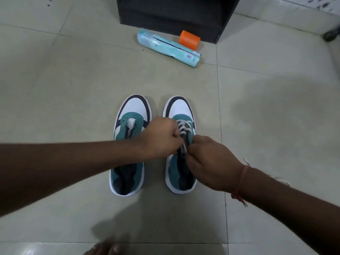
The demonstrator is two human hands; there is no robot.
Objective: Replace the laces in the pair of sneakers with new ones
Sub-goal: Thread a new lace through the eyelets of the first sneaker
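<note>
Tiled floor (73, 80) under sneakers (130, 144), bottle (165, 46), orange cup (189, 40).

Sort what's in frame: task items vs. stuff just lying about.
Job:
- right sneaker, white lace partly threaded
- left sneaker, no lace visible
- left hand and right hand, both pinching the lace

Lying about:
- light blue bottle on its side
- orange cup
- black cabinet

1. The left hand (161, 138) and right hand (211, 162) cover the middle of the right sneaker (181, 144), so the lace (184, 126) ends are hidden.
2. The dark cabinet (174, 13) is cut off up top.
3. The print on the teal bottle (165, 46) is too tiny to read.
</note>
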